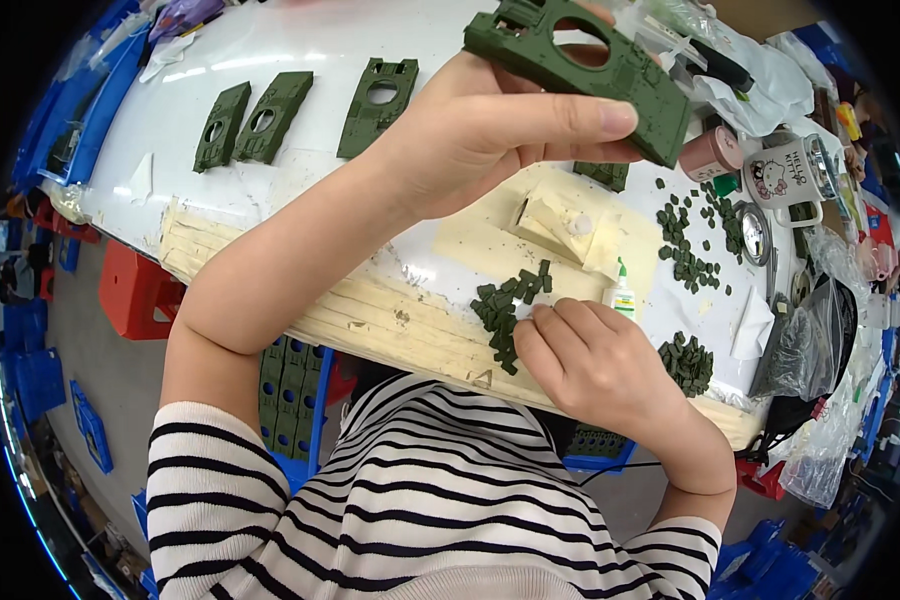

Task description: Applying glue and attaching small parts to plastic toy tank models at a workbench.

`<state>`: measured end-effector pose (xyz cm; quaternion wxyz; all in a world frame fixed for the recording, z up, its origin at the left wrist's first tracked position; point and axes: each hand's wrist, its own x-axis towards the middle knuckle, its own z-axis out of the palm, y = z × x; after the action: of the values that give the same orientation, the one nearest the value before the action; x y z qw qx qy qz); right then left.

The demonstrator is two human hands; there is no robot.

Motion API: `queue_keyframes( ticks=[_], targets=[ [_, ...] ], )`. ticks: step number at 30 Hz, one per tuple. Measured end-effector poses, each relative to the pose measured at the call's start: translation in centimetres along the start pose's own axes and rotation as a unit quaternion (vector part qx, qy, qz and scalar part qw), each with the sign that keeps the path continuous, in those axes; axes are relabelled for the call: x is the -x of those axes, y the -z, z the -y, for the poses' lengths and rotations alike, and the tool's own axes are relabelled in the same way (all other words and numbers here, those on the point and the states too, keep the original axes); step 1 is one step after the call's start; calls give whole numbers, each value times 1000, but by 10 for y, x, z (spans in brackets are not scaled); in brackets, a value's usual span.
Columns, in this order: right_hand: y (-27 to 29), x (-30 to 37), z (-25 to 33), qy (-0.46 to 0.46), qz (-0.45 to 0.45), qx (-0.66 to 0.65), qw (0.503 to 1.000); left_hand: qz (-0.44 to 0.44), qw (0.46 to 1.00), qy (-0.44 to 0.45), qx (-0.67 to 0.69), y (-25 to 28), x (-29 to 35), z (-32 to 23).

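While the left hand (515, 125) holds the hull (648, 88) raised over the table (305, 48), thumb pressed against fingers mostly hidden behind it, the right hand (605, 365) rests at the pile (505, 308), fingers curled together; whether they pinch a piece cannot be told. A slackened thumb could drop the hull; a careless sweep could scatter the pile or tip the bottle (621, 300). The bottle's label is too small to read; the mug (785, 172) bears lettering and a cartoon figure

Head-worn fisheye: looks down past striped shirt (440, 500) onto worktable (315, 55), close range.
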<state>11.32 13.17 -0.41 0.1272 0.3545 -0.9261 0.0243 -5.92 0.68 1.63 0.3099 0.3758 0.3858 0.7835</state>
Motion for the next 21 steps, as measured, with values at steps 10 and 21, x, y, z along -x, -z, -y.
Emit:
queue_keyframes(
  ticks=[10,21],
  targets=[
    [17,3,-4,-48,35,-99,993,-6,1000,26,13,-9,2,-2],
    [75,15,-35,-202,-235,-247,918,21,998,51,12,-14,7,1]
  ],
)
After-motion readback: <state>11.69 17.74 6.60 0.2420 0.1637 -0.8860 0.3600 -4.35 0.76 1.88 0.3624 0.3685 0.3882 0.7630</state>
